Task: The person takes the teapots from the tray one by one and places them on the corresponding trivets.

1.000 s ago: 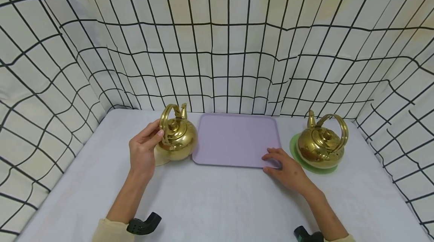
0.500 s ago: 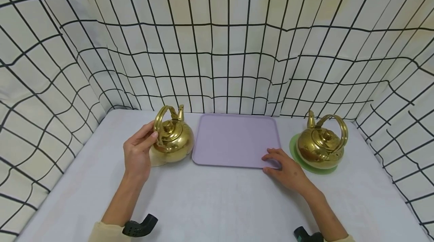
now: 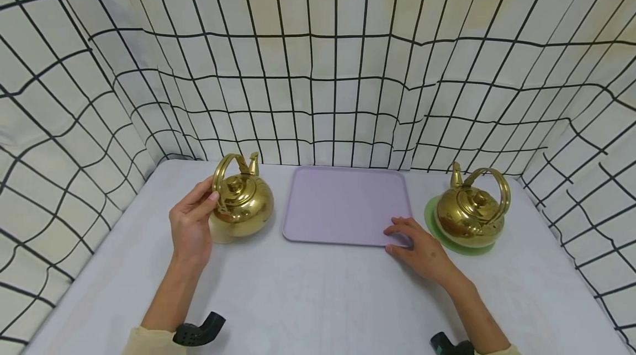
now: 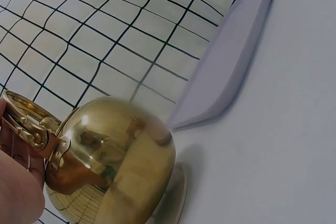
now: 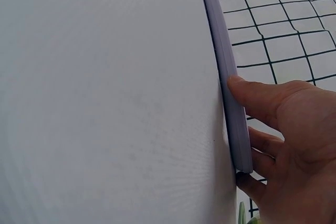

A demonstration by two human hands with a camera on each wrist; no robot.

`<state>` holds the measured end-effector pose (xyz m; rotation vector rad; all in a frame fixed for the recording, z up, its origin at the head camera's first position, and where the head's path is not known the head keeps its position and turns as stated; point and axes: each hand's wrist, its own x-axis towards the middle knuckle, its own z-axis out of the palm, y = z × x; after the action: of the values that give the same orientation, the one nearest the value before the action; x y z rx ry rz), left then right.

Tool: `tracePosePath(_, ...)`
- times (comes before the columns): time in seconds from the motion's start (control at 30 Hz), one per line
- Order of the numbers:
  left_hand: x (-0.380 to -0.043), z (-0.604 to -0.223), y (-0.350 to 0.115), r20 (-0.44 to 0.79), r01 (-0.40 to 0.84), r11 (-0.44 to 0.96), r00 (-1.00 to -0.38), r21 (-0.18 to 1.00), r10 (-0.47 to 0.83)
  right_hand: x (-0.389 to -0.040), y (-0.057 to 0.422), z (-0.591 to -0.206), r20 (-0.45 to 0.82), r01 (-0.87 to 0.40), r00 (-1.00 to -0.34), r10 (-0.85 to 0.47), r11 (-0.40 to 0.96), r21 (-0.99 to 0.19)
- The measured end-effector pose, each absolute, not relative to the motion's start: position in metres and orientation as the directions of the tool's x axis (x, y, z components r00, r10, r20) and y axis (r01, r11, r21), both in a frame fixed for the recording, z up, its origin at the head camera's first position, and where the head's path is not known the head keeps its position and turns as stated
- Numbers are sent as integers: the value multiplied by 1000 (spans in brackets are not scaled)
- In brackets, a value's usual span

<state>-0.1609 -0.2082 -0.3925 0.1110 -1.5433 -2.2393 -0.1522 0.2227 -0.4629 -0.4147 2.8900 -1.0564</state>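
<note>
A brass kettle (image 3: 243,203) is at the left of the table, its arched handle gripped between the thumb and fingers of my left hand (image 3: 191,228). Part of a pale cream coaster (image 4: 179,195) shows below it; whether the kettle touches it I cannot tell. At the middle lies a flat lilac tray (image 3: 345,200). My right hand (image 3: 419,253) holds its near right corner, the thumb (image 5: 257,95) against the outer front edge and the fingers over the rim. A second brass kettle (image 3: 469,217) stands on a green coaster (image 3: 431,214) to the right of that hand.
The table has a white cloth (image 3: 318,294). White walls (image 3: 328,57) with a black grid pattern enclose the back and both sides. A dark wrist camera (image 3: 199,330) sits by the left sleeve, another camera (image 3: 451,344) by the right one.
My left hand has moved left with the kettle, widening the gap between it and the tray. The right hand, the tray and the other kettle have stayed in place.
</note>
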Motion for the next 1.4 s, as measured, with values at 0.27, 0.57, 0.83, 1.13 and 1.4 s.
tracePosePath(0.27,-163,-394,-213,159,303,-316,-899,899,-408,-152,222,-462,68,-247,-961,-267,726,-641)
tracePosePath(0.57,-165,-396,-217,155,307,-322,-893,895,-422,-151,223,-461,70,-249,-961,-268,727,-640)
tracePosePath(0.83,-167,-397,-220,154,327,-344,-883,880,-444,-151,223,-461,60,-242,-962,-267,727,-643)
tracePosePath(1.13,-170,-401,-223,127,321,-369,-877,872,-464,-151,223,-463,57,-240,-962,-268,725,-646)
tracePosePath(1.4,-172,-401,-226,114,301,-365,-883,881,-455,-153,223,-465,53,-237,-963,-266,732,-639)
